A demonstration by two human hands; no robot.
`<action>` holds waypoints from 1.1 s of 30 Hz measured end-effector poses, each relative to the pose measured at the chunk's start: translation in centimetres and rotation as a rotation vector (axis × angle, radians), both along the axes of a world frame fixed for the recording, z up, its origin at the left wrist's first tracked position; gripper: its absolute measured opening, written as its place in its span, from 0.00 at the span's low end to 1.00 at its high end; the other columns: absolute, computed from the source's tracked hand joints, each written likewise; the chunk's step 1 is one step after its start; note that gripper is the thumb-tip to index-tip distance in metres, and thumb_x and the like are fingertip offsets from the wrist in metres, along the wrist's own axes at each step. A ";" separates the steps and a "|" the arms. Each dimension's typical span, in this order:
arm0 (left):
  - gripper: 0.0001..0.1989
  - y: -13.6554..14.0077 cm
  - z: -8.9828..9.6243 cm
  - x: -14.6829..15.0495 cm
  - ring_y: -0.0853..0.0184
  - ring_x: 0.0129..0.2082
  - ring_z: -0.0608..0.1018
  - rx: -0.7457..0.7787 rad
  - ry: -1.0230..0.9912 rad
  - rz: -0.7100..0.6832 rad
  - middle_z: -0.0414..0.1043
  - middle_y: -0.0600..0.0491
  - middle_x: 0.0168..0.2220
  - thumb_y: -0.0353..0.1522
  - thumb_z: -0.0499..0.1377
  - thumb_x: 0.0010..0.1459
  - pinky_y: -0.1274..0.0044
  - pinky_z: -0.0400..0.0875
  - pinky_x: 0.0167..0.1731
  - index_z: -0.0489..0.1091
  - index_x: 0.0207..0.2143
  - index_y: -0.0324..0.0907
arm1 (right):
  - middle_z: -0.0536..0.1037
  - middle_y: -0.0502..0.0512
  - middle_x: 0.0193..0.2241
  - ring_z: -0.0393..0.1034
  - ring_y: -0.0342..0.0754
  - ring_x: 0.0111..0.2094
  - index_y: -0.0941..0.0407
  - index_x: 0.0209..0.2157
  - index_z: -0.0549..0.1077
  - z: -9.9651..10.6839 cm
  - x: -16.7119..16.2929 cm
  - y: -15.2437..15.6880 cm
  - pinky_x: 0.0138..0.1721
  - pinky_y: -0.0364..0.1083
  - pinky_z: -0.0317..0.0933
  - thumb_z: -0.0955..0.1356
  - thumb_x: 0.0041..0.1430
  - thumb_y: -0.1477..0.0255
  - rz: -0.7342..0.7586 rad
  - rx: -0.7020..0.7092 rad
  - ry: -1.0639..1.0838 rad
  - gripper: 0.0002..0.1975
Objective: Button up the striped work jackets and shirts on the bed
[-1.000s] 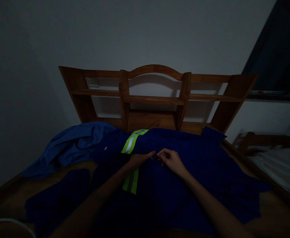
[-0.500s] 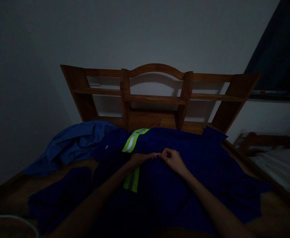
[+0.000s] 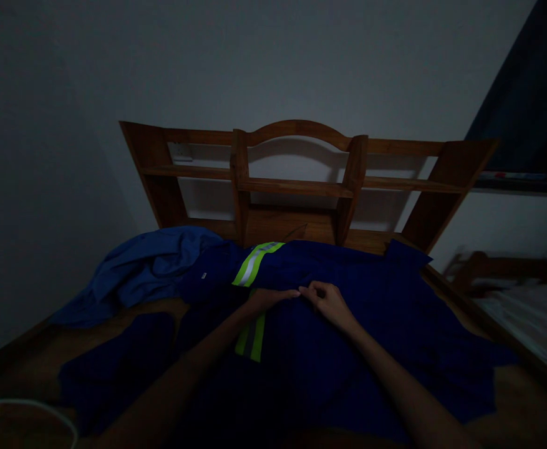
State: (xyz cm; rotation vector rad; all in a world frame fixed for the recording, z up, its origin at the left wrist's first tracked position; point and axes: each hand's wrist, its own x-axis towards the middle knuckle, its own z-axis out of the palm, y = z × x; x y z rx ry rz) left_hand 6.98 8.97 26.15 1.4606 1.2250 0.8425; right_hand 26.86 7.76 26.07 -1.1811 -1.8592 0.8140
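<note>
A dark blue work garment with yellow-green and silver reflective bands lies spread over a wooden surface. My left hand reaches in over the lower band, its thumb and fingers pinched together at the cloth. Facing it, my right hand has thumb and forefinger closed in a pinch, the other fingers curled. The fingertips of both hands nearly meet at one spot on the garment's upper middle. Any small part between them is too dark to make out. A small white label shows on the garment's left part.
Behind the garment stands a wooden shelf unit against the wall. A lighter blue cloth lies crumpled at the left. A pale curved rim or cord shows at lower left. White bedding or plastic lies beyond the right edge.
The view has shifted slightly, so everything sits a little farther right. Both hands keep their pinch at the same place, with only slight finger movement.
</note>
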 end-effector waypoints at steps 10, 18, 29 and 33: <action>0.25 -0.6 1.2 0.3 0.60 0.53 0.69 0.058 0.048 -0.031 0.74 0.54 0.46 0.44 0.65 0.40 0.70 0.58 0.58 0.74 0.41 0.44 | 0.67 0.48 0.15 0.61 0.41 0.18 0.57 0.23 0.70 0.3 -0.6 -0.5 0.21 0.40 0.51 0.57 0.60 0.53 0.045 -0.032 0.033 0.25; 0.23 -0.2 0.0 0.5 0.61 0.44 0.75 0.130 0.038 -0.001 0.76 0.52 0.42 0.47 0.63 0.43 0.72 0.66 0.50 0.75 0.38 0.41 | 0.67 0.49 0.14 0.62 0.41 0.17 0.57 0.22 0.71 -0.1 -0.6 -0.4 0.22 0.40 0.53 0.54 0.62 0.52 0.039 -0.083 0.087 0.29; 0.22 -0.2 0.2 0.7 0.63 0.34 0.78 0.064 0.069 -0.012 0.78 0.51 0.32 0.50 0.59 0.45 0.75 0.70 0.40 0.75 0.27 0.39 | 0.66 0.49 0.13 0.62 0.41 0.17 0.57 0.22 0.71 -0.3 -0.7 -0.4 0.21 0.40 0.52 0.53 0.62 0.52 0.034 -0.098 0.082 0.30; 0.19 -0.3 0.5 0.6 0.64 0.37 0.77 0.138 0.127 -0.069 0.78 0.53 0.35 0.48 0.59 0.47 0.75 0.68 0.46 0.75 0.29 0.41 | 0.66 0.49 0.14 0.62 0.41 0.17 0.57 0.22 0.71 -0.1 -0.8 -0.5 0.21 0.40 0.53 0.52 0.62 0.52 0.034 -0.100 0.084 0.30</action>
